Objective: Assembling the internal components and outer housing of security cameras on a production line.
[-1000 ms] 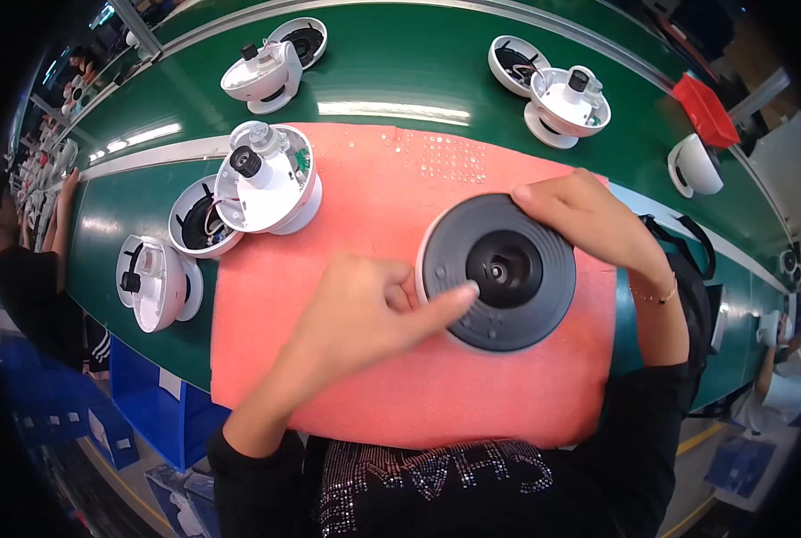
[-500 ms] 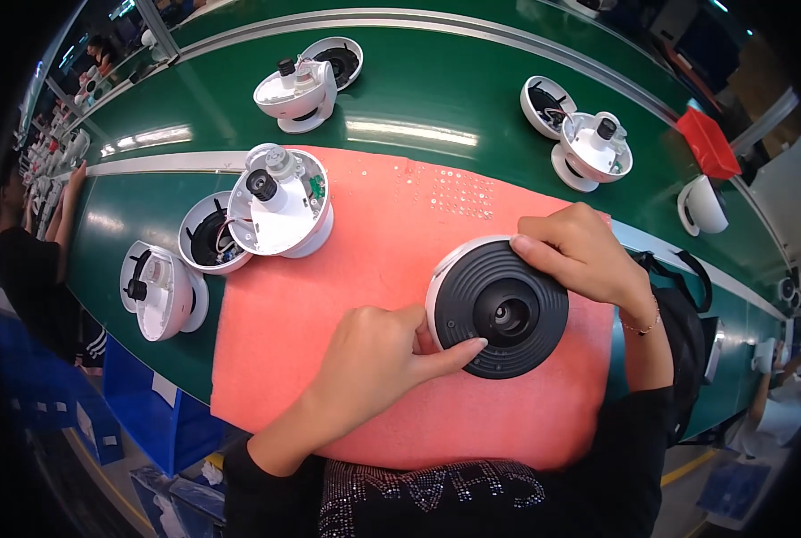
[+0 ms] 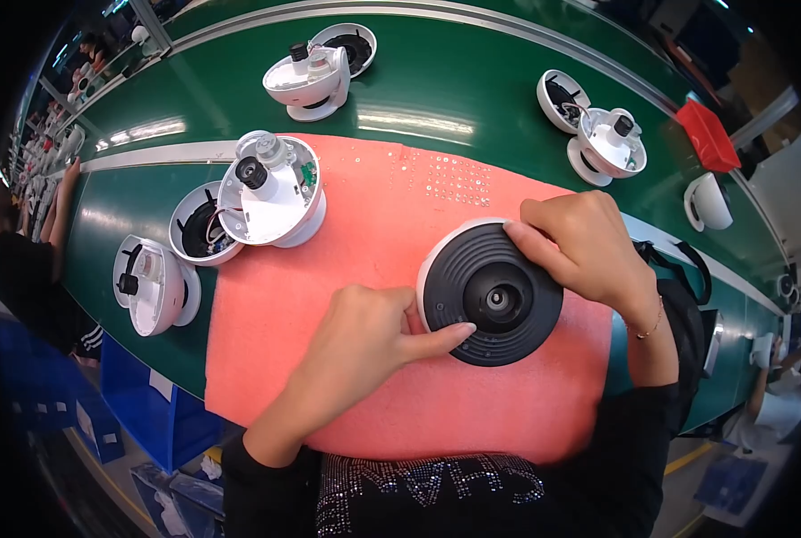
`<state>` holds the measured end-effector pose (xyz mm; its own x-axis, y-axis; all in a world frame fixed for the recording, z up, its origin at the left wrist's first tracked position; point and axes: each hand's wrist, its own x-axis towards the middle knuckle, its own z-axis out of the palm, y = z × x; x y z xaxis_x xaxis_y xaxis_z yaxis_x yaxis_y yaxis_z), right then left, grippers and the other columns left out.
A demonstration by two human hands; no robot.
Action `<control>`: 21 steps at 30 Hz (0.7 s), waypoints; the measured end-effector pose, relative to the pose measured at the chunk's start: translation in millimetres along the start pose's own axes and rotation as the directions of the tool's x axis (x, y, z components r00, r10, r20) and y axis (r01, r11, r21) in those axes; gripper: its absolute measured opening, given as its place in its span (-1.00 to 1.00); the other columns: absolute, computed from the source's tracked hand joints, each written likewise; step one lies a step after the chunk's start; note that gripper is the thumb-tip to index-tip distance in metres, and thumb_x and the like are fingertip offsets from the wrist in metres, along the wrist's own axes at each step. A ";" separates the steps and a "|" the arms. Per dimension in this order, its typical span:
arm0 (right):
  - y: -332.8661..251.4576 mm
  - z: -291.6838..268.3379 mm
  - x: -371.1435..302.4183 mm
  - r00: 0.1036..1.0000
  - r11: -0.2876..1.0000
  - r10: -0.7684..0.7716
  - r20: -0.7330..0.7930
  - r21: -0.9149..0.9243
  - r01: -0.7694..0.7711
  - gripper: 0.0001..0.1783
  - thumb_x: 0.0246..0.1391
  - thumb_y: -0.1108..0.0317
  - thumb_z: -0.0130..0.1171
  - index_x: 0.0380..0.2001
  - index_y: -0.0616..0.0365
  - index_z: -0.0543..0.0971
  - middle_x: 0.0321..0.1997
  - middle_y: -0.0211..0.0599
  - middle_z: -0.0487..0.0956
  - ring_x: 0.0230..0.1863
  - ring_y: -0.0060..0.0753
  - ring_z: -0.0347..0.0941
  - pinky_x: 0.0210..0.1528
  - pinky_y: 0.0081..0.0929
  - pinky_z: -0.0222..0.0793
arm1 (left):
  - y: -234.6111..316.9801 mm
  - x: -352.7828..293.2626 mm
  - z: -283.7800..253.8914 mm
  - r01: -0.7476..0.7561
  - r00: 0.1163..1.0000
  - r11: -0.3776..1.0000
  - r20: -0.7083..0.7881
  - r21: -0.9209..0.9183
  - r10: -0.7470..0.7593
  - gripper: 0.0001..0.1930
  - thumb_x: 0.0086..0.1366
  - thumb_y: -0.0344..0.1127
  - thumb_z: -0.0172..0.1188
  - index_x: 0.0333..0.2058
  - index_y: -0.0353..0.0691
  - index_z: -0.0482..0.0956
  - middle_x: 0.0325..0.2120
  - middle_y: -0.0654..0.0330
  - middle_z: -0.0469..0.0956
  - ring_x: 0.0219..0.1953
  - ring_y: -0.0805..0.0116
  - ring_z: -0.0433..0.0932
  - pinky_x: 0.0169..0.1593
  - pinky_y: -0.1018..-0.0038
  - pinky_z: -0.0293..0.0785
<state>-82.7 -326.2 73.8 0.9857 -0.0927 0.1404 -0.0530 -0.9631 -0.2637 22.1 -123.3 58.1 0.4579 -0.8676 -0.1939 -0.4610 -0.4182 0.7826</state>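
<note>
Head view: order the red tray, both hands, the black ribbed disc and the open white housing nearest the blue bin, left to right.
Open white housing, left hand, black ribbed disc, right hand, red tray.

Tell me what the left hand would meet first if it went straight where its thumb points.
The left hand has its thumb over the black disc; ahead, it would probably meet the disc's centre, though depth is unclear.

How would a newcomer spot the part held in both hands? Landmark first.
Find the salmon-pink mat on the green workbench. Over its right half, between the left hand and right hand, is a round white camera unit. Its black, concentrically ridged underside faces the viewer, whereas the open camera units nearby show white interiors with black lens modules.
</note>
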 end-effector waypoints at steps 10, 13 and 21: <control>-4.1 -5.6 -3.4 0.991 0.995 0.099 0.095 -0.025 -0.097 -0.58 0.05 0.14 -0.10 -0.74 0.22 0.36 -0.77 -0.10 0.31 -0.68 -0.04 0.24 -0.58 -0.26 0.10 | -8.8 4.8 4.3 -0.014 1.000 1.000 0.025 -0.028 0.014 -0.53 -0.04 -0.01 0.27 -0.73 -0.38 0.45 -0.85 0.12 0.39 -0.79 0.30 0.41 -0.62 0.47 0.34; -6.9 -2.7 -6.0 0.998 0.995 0.014 -0.055 -0.096 -0.019 -0.66 -0.05 0.13 0.04 -0.65 0.20 0.41 -0.67 -0.16 0.39 -0.62 -0.10 0.29 -0.54 -0.31 0.15 | -6.7 5.1 1.5 -0.030 0.999 0.999 0.021 -0.028 0.030 -0.53 -0.04 -0.01 0.27 -0.73 -0.37 0.44 -0.86 0.13 0.38 -0.80 0.31 0.40 -0.63 0.47 0.33; -35.5 -9.7 -20.0 0.915 0.915 -0.403 -0.040 -0.002 0.403 -0.65 -0.16 0.16 0.16 -0.30 0.12 0.50 -0.26 -0.28 0.43 -0.26 -0.27 0.33 -0.22 -0.34 0.19 | -19.4 5.9 6.3 -0.099 0.995 0.995 -0.019 -0.014 0.099 -0.55 -0.05 -0.02 0.28 -0.73 -0.36 0.44 -0.86 0.07 0.38 -0.79 0.23 0.41 -0.62 0.42 0.34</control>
<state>-102.1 -292.7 89.7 0.9165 0.2930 0.2723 0.3483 -0.9194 -0.1829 29.0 -122.0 38.0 0.4245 -0.8994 -0.1038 -0.4937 -0.3261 0.8062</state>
